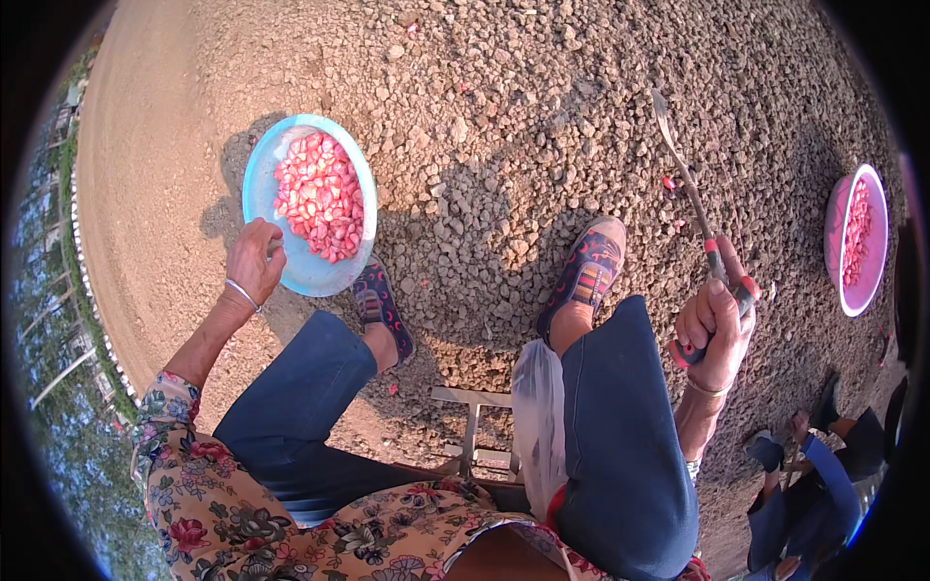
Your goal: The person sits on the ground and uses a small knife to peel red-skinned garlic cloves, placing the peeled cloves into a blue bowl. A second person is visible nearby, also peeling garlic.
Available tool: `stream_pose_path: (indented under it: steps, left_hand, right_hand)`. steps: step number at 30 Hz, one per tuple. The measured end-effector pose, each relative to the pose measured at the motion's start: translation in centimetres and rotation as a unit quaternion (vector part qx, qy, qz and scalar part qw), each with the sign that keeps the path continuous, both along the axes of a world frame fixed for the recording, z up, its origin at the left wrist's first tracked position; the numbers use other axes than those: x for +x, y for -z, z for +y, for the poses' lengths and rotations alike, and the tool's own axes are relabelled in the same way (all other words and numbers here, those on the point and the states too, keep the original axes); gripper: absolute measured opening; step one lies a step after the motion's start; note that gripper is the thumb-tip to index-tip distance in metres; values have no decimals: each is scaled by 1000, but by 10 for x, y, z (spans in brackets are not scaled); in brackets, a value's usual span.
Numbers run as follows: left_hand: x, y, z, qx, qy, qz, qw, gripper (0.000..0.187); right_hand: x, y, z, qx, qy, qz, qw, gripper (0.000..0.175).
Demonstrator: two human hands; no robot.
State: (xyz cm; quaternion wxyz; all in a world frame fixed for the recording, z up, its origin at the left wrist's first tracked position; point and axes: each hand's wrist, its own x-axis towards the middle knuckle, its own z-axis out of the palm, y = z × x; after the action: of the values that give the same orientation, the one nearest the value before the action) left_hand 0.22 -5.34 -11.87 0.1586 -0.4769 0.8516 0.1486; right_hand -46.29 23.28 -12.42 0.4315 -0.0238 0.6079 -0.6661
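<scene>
My left hand (256, 261) grips the near-left rim of a light-blue plastic basin (265, 181). The basin is tilted and holds a heap of pink-coated seed pieces (320, 196) that look like cloves. In my right hand (716, 327) is a long, narrow-bladed hand trowel (694, 192) with a red-and-black handle. Its blade points away from me, above the loose soil, and I cannot tell whether the tip touches. A pink piece (668, 183) lies on the soil beside the tool's shaft.
Crumbly, cloddy soil (508, 87) spreads around my shoes (592, 261). A pink basin (835, 225) with similar pieces stands at far right. Under me is a metal-framed stool (472, 421), with a clear plastic bag (538, 414) by my right leg. Another person (821, 479) crouches at lower right.
</scene>
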Motion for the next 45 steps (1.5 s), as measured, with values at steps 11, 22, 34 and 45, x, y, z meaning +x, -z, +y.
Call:
stream_pose_path:
  steps: [11,22,34,45]
  left_hand:
    - [49,93,-2,-21,1,93,995,14]
    - [-40,172,-40,-158,-85,254,951,19]
    - [-6,208,-75,108,-230,347,903,24]
    - [-36,181,-44,-66,-47,248,965,23]
  right_hand:
    - [15,4,-6,-14,-53,34,998,55]
    - [26,-1,-16,0,-27,38,999,51]
    - [25,-9,-2,115,-91,-6,989,53]
    - [-19,-36,44,257,-101,141,951,49]
